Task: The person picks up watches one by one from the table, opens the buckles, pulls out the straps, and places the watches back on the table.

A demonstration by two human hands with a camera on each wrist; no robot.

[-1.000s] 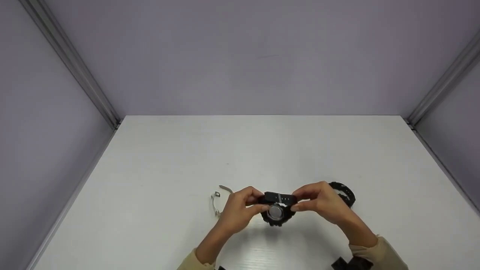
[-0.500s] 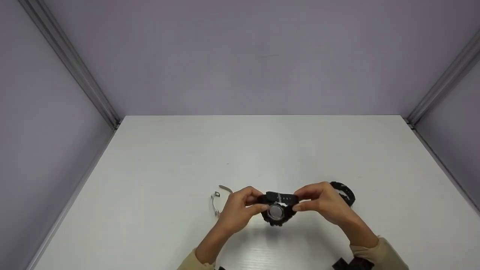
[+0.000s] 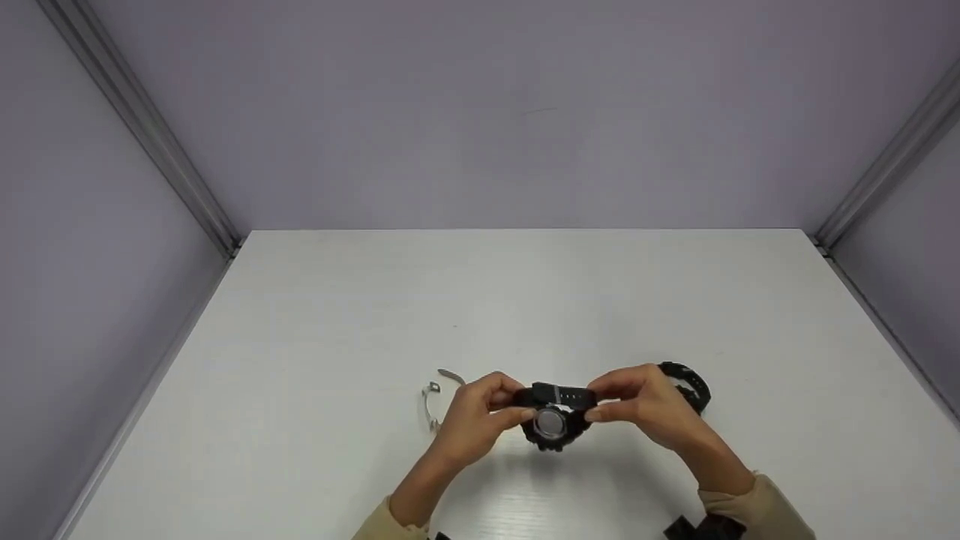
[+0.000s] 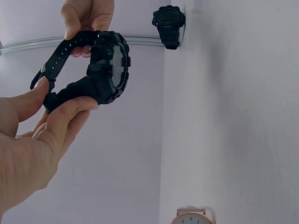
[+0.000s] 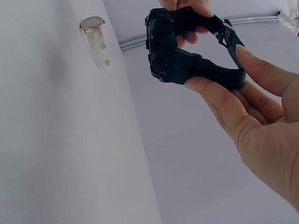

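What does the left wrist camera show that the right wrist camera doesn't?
Only the left wrist view shows a second black watch lying on the table, apart from the hands. Only the right wrist view shows the whole white-strapped watch, strap included; the left wrist view catches just its rose-gold dial at the frame edge. Both show the black digital watch held above the table, with the left hand and right hand each pinching a strap end.

Beige sleeves [image 3: 757, 499] (dark wrist straps [image 3: 705, 526]) above bare hands.
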